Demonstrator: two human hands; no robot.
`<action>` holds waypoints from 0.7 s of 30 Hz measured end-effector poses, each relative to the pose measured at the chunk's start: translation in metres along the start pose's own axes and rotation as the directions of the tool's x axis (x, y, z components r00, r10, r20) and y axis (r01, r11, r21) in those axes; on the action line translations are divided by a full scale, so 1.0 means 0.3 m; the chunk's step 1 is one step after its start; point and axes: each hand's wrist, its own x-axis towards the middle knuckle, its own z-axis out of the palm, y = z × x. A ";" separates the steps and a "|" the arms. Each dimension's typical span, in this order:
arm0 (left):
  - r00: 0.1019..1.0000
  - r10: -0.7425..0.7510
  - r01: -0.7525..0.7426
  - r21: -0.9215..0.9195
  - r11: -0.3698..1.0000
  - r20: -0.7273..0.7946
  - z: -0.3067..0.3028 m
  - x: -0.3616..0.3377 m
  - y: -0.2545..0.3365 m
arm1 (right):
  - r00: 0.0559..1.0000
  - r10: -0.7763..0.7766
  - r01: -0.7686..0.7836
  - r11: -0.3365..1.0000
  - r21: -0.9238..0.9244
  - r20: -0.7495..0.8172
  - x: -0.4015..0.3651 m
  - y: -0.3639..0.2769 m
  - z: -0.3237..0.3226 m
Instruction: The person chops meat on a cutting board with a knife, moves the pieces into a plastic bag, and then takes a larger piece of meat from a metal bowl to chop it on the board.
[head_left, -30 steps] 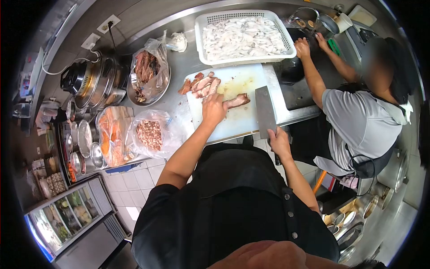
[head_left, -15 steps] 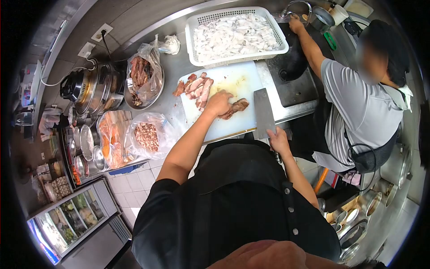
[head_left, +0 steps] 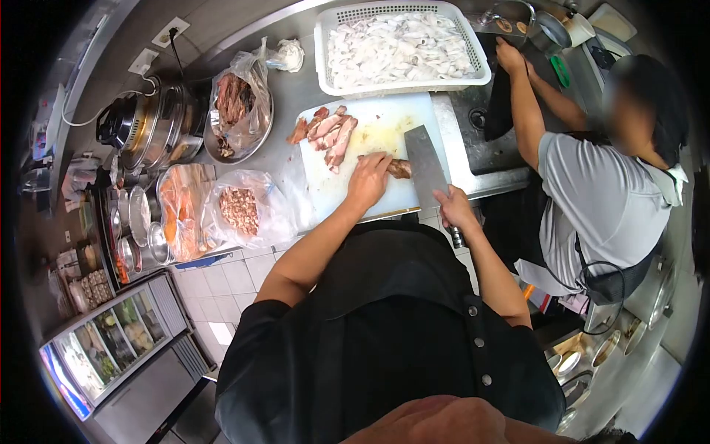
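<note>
A browned piece of meat lies on the white cutting board. My left hand curls over it and holds it down, covering much of it. With my right hand I grip a cleaver near the base of its blade, part of the handle showing below my fingers. The broad blade is over the right part of the board, its edge close to the meat's right end. Several cut meat slices rest on the board's upper left.
Beyond the board stands a white basket full of pale strips. A metal bowl with bagged meat and a bag of diced meat sit at left. To the right, a co-worker reaches into the dark sink.
The cleaver has moved left and tilted, now beside the meat. My left hand has shifted its grip on the meat. The co-worker's hands have moved lower, holding something dark over the sink.
</note>
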 end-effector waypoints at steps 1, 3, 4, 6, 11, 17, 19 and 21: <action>0.997 0.044 -0.045 0.020 0.999 0.063 0.000 -0.013 0.012 | 1.000 0.014 -0.014 0.999 0.033 0.012 0.001 0.010 0.004; 0.988 0.085 -0.090 0.033 0.995 0.131 -0.007 -0.036 0.036 | 1.000 0.020 -0.021 0.997 0.069 0.010 -0.004 0.021 0.014; 0.967 0.044 -0.067 0.083 0.994 0.251 -0.014 -0.045 0.046 | 1.000 0.023 -0.024 0.994 0.107 0.007 -0.010 0.020 0.021; 0.929 -0.002 -0.050 0.131 0.990 0.371 -0.018 -0.053 0.049 | 0.998 0.048 -0.051 0.993 0.106 0.031 -0.049 -0.003 0.012; 0.906 0.013 -0.074 0.128 0.989 0.423 -0.031 -0.046 0.032 | 0.996 0.082 -0.085 0.990 0.112 0.035 -0.118 0.052 0.018; 0.894 0.009 -0.061 0.100 0.993 0.449 -0.044 -0.038 0.035 | 0.992 0.112 -0.120 0.982 0.146 0.062 -0.072 0.082 0.040; 0.891 0.003 -0.055 0.101 0.993 0.454 -0.050 -0.035 0.042 | 0.994 0.101 -0.106 0.987 0.118 0.043 -0.025 0.059 0.058; 0.890 -0.005 -0.049 0.105 0.993 0.456 -0.055 -0.033 0.044 | 0.996 0.081 -0.082 0.992 0.094 0.022 0.014 0.028 0.076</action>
